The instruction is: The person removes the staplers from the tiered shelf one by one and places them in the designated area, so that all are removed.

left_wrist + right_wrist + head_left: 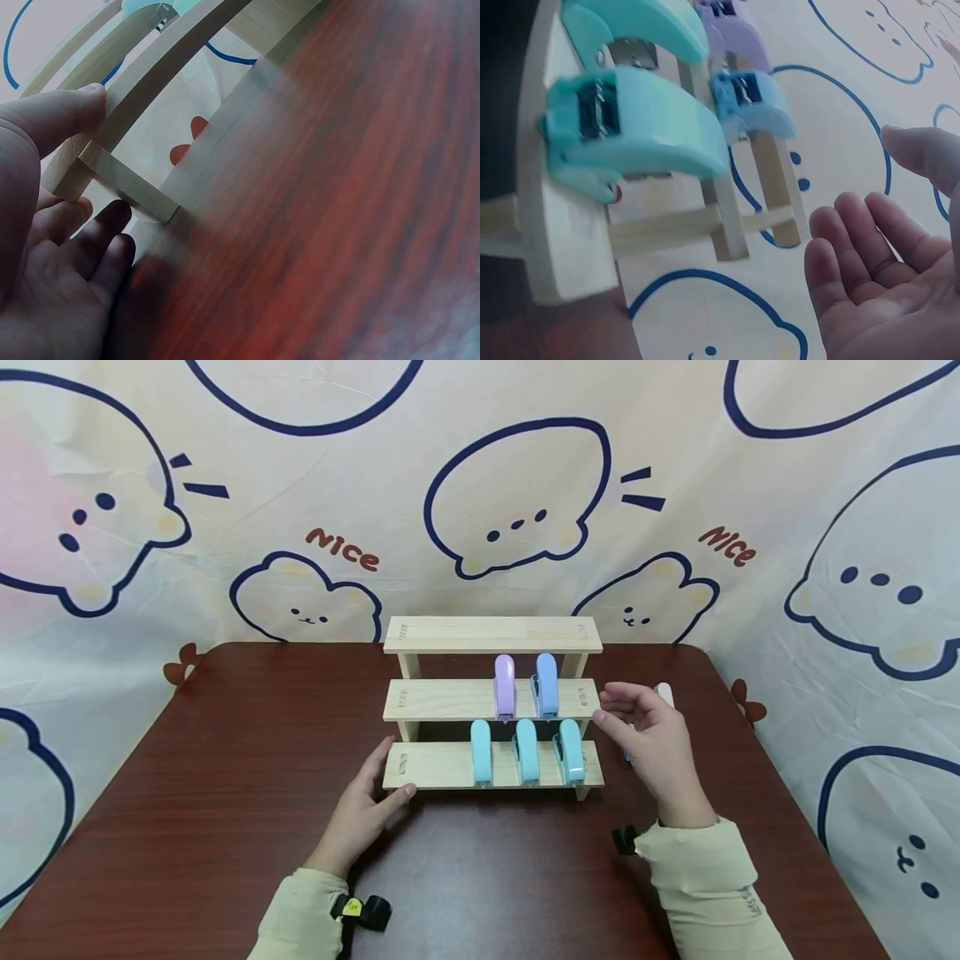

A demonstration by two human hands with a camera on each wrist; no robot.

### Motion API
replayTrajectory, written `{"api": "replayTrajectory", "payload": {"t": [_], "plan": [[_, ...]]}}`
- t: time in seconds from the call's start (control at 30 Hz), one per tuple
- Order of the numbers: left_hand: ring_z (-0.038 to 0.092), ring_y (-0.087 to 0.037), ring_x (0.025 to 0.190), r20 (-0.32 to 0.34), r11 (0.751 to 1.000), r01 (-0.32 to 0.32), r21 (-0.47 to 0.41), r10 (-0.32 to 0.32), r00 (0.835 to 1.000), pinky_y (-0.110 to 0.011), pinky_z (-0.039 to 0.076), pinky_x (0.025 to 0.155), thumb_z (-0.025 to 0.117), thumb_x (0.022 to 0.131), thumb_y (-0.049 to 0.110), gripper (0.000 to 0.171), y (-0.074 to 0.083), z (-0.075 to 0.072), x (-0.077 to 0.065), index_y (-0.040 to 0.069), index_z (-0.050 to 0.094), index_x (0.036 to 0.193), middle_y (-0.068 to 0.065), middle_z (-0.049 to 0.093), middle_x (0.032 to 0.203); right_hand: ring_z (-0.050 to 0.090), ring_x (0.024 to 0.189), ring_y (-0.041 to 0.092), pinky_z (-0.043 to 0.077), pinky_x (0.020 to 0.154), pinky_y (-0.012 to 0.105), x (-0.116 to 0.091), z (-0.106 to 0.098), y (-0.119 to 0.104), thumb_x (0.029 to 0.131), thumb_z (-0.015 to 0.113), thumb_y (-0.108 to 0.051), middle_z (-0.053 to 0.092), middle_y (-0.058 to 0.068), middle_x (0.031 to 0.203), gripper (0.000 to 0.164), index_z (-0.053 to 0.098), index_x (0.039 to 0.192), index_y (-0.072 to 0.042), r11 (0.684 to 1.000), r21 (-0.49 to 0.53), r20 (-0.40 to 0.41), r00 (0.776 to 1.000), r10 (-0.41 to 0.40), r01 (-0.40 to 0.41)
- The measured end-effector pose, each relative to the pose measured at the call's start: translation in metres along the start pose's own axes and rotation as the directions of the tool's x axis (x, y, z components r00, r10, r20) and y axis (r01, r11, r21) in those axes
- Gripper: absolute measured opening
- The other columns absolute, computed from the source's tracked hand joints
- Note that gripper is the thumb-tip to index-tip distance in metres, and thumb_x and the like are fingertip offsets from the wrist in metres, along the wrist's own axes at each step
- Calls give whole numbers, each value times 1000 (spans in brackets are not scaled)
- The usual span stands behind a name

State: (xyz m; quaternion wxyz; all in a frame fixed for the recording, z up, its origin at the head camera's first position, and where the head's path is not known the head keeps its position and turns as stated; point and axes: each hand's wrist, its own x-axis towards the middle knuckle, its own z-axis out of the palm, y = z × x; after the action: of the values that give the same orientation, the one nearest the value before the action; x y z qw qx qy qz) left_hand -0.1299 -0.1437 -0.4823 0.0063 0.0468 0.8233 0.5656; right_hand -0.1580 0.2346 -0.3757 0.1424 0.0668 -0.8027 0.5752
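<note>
A three-tier wooden display rack (431, 766) stands on the table. My left hand (362, 817) holds its lower left corner, thumb along the front edge and fingers at the board's end. To the right of the rack, my right hand (651, 739) is held up with relaxed fingers and an empty palm. Several teal staplers (481, 753) line the bottom tier toward its right side. On the middle tier sit a purple stapler (505, 687) and a blue stapler (547, 686). A white-ended item (665, 694) is mostly hidden behind my right hand.
The rack's top tier (492, 634) bears nothing. Dark wood-grain tabletop (195, 802) surrounds the rack. Behind and at both sides hangs a pale cloth (315, 493) with cartoon outlines.
</note>
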Motion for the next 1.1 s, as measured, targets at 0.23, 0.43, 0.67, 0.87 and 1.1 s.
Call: {"api": "replayTrajectory", "payload": {"t": [0.23,0.43,0.67,0.87,1.1], "plan": [[34,-27,143,-2,1000,-11,3,11,1000,-52,30,113,75,92,28,84,-1,0,0,16,27,160,-13,34,160,63,111,25,49,95,23,-2,11,1,93,75,-18,67,9,123,42,62,130,-2,1000,-31,63,998,8,-6],[39,-26,140,-3,1000,-8,8,8,1000,-50,33,111,75,93,27,83,-1,0,0,17,27,160,-13,37,158,64,114,25,50,98,29,-1,17,0,92,76,-18,67,9,126,46,60,133,-4,1000,-23,94,995,9,-7],[42,-25,138,-2,1000,-7,13,7,1000,-48,35,109,75,92,27,84,0,-1,1,15,26,160,-12,38,157,61,119,29,46,104,46,2,27,-2,91,76,-15,65,14,128,54,55,139,-4,999,-38,127,992,24,-20],[43,-26,137,-13,1000,-10,19,10,1000,-47,36,109,76,92,28,84,1,-2,0,16,27,160,-13,41,156,61,119,27,49,101,43,11,37,-7,90,77,-22,65,10,128,58,54,140,-5,997,-51,116,992,57,-51],[41,-24,139,10,1000,0,-12,0,1000,-36,38,108,75,92,28,85,0,-1,1,17,26,160,-11,37,158,61,115,25,50,99,37,21,47,-10,91,77,-22,64,9,126,56,56,139,-6,993,-30,82,990,116,-114]]}}
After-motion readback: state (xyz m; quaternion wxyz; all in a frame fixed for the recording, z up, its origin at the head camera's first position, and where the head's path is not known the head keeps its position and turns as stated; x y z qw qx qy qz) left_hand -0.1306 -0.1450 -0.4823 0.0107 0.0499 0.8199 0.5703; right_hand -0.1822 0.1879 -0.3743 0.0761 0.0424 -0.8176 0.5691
